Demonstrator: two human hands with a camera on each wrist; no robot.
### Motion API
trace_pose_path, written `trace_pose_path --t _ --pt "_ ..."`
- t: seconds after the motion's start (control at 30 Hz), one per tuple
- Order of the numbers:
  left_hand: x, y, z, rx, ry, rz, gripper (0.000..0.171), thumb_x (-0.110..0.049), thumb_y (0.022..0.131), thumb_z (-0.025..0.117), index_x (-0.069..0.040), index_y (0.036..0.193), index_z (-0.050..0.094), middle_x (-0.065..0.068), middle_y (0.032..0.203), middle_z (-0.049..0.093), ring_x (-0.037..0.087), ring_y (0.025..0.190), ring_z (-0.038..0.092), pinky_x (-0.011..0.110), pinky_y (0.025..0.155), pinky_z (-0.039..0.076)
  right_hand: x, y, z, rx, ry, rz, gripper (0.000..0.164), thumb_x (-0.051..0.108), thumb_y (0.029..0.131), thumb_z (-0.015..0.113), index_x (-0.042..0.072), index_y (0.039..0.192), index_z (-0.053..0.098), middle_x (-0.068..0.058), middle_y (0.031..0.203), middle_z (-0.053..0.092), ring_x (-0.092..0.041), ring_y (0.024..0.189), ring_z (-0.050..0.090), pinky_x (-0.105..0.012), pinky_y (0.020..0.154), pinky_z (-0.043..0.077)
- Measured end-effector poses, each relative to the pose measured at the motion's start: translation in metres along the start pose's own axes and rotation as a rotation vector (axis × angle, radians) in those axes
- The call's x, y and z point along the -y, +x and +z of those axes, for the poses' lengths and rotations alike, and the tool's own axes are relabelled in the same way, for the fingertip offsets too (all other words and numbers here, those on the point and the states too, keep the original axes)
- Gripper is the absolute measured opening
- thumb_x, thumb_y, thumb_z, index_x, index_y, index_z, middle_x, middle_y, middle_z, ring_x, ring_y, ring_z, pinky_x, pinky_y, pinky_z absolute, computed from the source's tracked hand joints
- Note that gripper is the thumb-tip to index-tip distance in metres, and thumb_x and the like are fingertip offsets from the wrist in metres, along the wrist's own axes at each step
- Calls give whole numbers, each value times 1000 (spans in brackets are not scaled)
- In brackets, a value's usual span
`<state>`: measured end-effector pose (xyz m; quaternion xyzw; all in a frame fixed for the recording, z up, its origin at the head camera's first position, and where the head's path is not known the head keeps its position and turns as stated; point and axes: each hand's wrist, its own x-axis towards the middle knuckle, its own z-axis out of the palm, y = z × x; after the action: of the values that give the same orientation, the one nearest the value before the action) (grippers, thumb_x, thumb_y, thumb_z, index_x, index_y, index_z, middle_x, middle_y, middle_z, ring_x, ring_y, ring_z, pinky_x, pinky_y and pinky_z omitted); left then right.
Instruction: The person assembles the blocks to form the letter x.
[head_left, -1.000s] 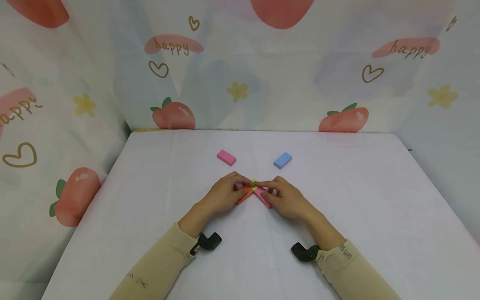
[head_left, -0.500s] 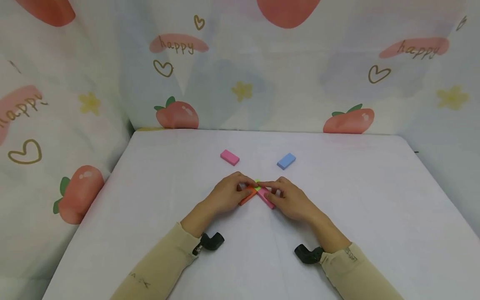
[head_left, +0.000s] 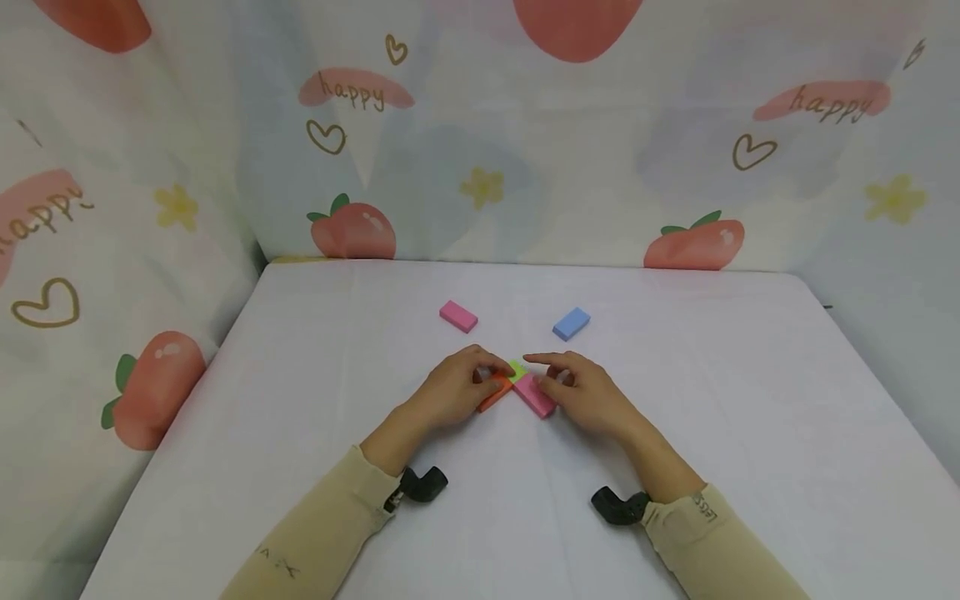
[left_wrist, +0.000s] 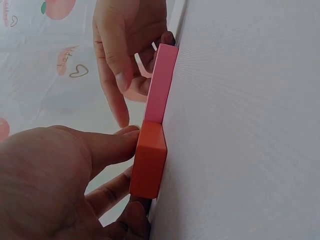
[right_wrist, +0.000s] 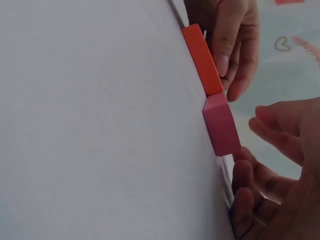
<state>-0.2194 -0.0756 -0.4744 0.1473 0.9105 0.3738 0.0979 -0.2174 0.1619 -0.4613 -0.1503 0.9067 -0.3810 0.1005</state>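
Note:
Three small blocks lie together on the white table in the head view. My left hand grips the orange block, its thumb on the upper edge and fingers along the far side. End to end with it at an angle is a pink block. A yellow-green block shows behind their meeting corner, partly covered by my left fingertips. Beside the pink block is my right hand, index finger stretched out. In the right wrist view its thumb and index finger stand apart from the pink block, other fingers low near its end.
Farther back on the table lie a second pink block at left and a blue block at right. A patterned cloth backdrop rises along the table's back and left edges.
My right hand has loosened from the pink block and drawn slightly right, its index finger lifting off the yellow-green block, which shows more now. My left hand stays on the orange block.

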Motion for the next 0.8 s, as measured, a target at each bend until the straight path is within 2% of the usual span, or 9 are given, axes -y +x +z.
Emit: trace_pose_path --t 0.2,0.5,0.67,0.8 --pt "0 0 -1 -6 1 8 21 -28 101 68 -32 121 75 -12 109 64 13 89 58 30 75 48 1 1 -4 -56 31 44 34 30 103 64 24 137 68 -4 109 62 -20 84 58 -31 69 48" --pt "0 5 -3 -11 0 22 21 -29 102 67 -32 121 74 -12 115 65 12 89 58 29 75 48 -2 7 -19 -185 1 87 34 29 101 67 20 134 69 -9 114 62 -24 99 59 -34 82 47" --pt "1 4 -2 1 -7 14 21 -27 102 67 -32 120 75 -11 113 65 13 87 58 29 73 48 -6 9 -24 -210 4 138 37 33 101 67 21 136 67 -11 119 60 -26 106 57 -34 85 46" --pt "4 1 -1 4 -19 7 20 -28 102 67 -33 120 75 -11 114 64 13 87 58 29 73 48 -6 11 -25 -215 12 141 39 34 101 67 18 137 67 -14 122 60 -28 108 57 -33 85 46"
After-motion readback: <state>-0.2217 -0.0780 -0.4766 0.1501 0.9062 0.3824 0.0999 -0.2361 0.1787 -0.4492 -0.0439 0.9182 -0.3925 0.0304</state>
